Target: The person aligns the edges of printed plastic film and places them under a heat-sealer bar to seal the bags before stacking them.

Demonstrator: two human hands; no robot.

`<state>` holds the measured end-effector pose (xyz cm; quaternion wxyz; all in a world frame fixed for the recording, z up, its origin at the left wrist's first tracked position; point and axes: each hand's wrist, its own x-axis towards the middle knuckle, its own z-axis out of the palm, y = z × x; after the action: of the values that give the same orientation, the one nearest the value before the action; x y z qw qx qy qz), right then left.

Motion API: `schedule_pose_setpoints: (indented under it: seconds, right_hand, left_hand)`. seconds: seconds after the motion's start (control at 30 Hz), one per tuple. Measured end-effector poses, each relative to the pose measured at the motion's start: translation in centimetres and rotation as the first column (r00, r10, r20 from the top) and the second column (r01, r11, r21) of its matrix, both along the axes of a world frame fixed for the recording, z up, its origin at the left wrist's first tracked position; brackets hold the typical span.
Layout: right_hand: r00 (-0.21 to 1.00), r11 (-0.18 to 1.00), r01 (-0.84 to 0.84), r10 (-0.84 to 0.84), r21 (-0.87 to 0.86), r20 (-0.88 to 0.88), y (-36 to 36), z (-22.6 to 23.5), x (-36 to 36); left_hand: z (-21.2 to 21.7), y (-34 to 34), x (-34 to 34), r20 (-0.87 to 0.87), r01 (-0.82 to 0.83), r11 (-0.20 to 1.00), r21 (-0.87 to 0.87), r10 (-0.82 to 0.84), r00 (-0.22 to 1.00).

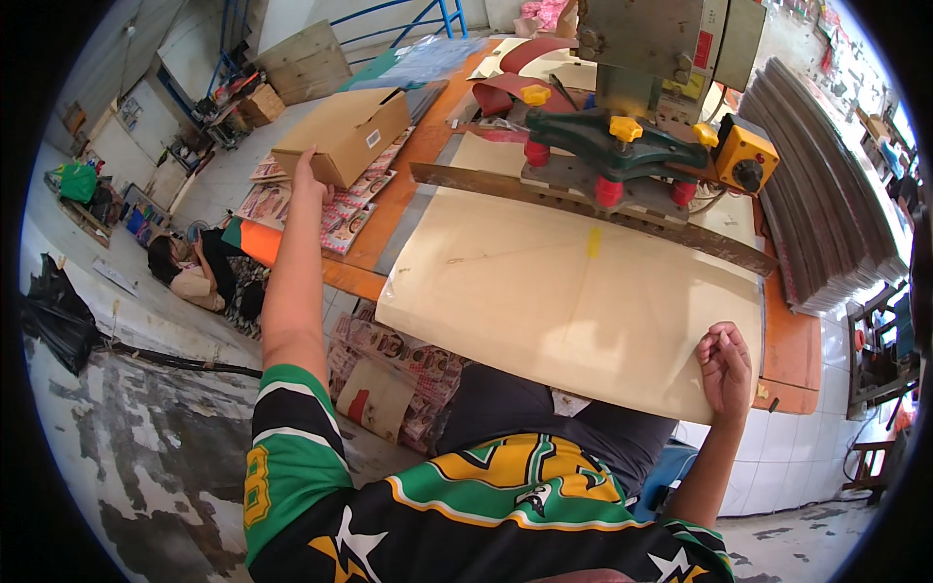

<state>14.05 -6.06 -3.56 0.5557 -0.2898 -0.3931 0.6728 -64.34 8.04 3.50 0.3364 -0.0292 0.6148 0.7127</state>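
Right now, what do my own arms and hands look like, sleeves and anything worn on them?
Both forearms are bare, and so are the left hand and right hand: no gloves, watch or rings that can be made out. The short sleeves belong to a sports-style jersey, green with white and black bands and yellow markings, plus white stars lower down.

Matt brown cardboard box [345, 131], smooth beige paper sheet [573, 301], glossy yellow plastic knobs [625, 127] on painted metal press [612, 146].
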Motion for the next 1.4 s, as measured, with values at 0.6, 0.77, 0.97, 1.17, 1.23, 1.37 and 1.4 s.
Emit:
schedule_pose_setpoints:
  seconds: [0.6,0.77,0.97,1.17,1.23,1.37,1.4]
  right_hand:
    - [1.0,1.0,0.005,-0.005,-0.022,-0.01,-0.2,-0.2,0.3]
    - [0.998,0.999,-0.044,0.044,-0.002,-0.039,0.1,-0.6,0.7]
    - [0.998,0.999,-0.044,0.044,-0.001,-0.047,0.1,-0.5,0.5]
    - [0.999,1.0,-0.004,0.002,-0.031,-0.041,-0.1,-0.3,0.3]
    - [0.999,1.0,-0.006,0.005,-0.026,-0.044,0.0,-0.4,0.2]
    - [0.999,1.0,-0.014,0.014,-0.015,-0.038,0.1,-0.5,0.4]
    - [0.999,1.0,-0.011,0.011,-0.015,-0.036,0.1,-0.5,0.5]
  left_hand:
    - [1.6,8.2,5.6,-0.162,-0.207,0.961,0.185,0.238,0.958]
    - [0.1,8.6,5.2,-0.237,-0.162,0.951,0.264,0.227,0.945]
    - [-1.9,8.1,5.5,-0.978,-0.254,0.963,0.095,0.137,0.156]
    - [-2.8,6.8,8.1,-0.919,-0.303,0.935,-0.185,-0.273,-0.283]
    - [-2.8,6.4,7.5,-0.899,-0.323,0.923,-0.207,-0.31,-0.31]
    - [-2.6,6.3,7.2,-0.871,-0.412,0.876,-0.25,-0.389,-0.298]
    - [-2.5,6.4,7.4,-0.868,-0.428,0.863,-0.27,-0.41,-0.279]
